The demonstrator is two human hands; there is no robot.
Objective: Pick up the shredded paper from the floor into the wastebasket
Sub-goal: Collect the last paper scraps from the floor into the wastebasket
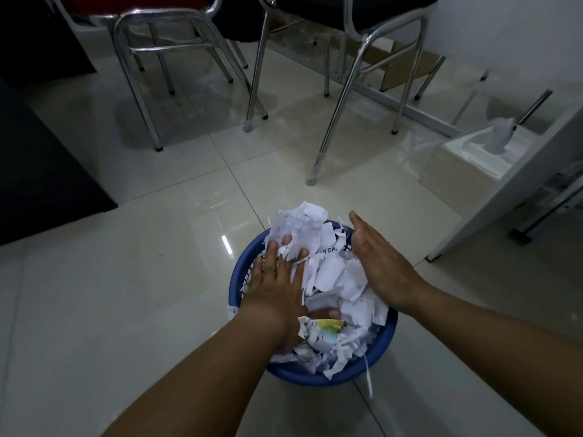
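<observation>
Blue wastebasket (246, 272) heaped past rim with shredded paper (331, 272); left hand (277, 279) flat, pressing; right hand (378, 263) spread.

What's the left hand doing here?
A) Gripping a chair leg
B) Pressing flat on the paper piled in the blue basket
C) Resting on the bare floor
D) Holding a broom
B: the left hand lies with straight, spread fingers on the shredded paper heaped in the blue wastebasket.
</observation>
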